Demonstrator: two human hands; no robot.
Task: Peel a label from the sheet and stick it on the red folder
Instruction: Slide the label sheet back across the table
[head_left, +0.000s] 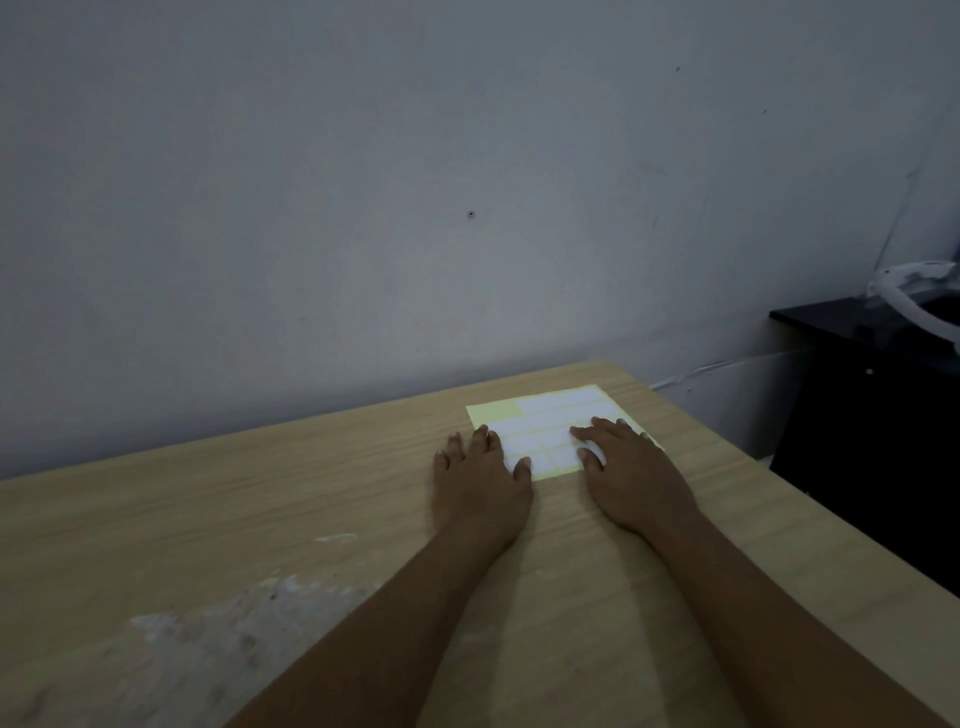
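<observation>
A pale yellow label sheet (540, 421) with several white rectangular labels lies flat on the wooden table (260, 519), near its far right part. Its far left corner is bare yellow backing. My left hand (480, 475) lies palm down at the sheet's left edge, fingers spread, fingertips and thumb resting on the sheet. My right hand (626, 467) lies flat on the sheet's right side, covering part of it, fingers pointing left. Neither hand holds anything. No red folder is in view.
A grey wall (415, 182) rises just behind the table's far edge. A black cabinet (872, 415) stands to the right of the table, with a white curved object (914, 296) on top. Whitish worn patches (218, 623) mark the tabletop at the near left.
</observation>
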